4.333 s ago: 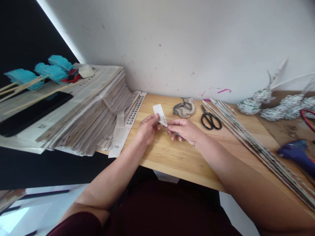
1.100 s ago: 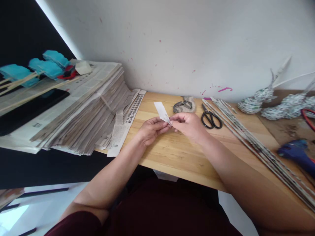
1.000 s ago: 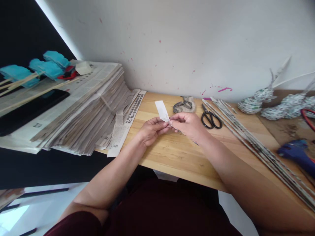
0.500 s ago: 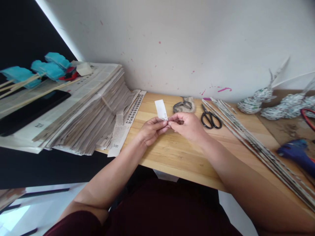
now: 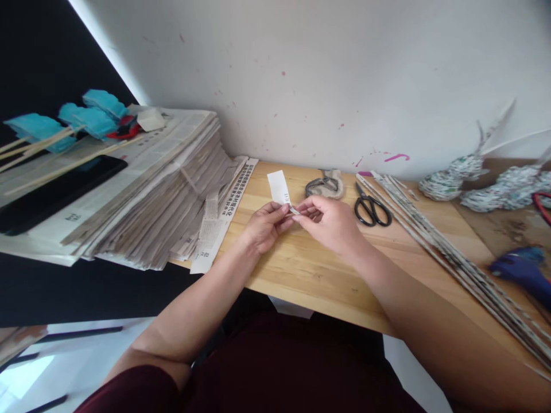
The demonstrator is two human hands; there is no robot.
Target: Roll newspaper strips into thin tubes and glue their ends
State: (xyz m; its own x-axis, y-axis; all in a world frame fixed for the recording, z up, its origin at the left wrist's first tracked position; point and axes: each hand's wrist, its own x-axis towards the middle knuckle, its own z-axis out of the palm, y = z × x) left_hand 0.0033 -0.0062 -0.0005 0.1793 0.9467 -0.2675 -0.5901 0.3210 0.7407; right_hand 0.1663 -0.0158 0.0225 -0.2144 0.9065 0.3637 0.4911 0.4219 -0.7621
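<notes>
Between left hand point(image 5: 263, 228) and right hand point(image 5: 331, 222), paper strip point(image 5: 278, 186), lower end tight in each grip.

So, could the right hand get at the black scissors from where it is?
Probably yes: the black scissors lie close to the right hand, with nothing on top of them. Its fingers pinch the end of a paper strip, though, so they would likely need to let go first.
</notes>
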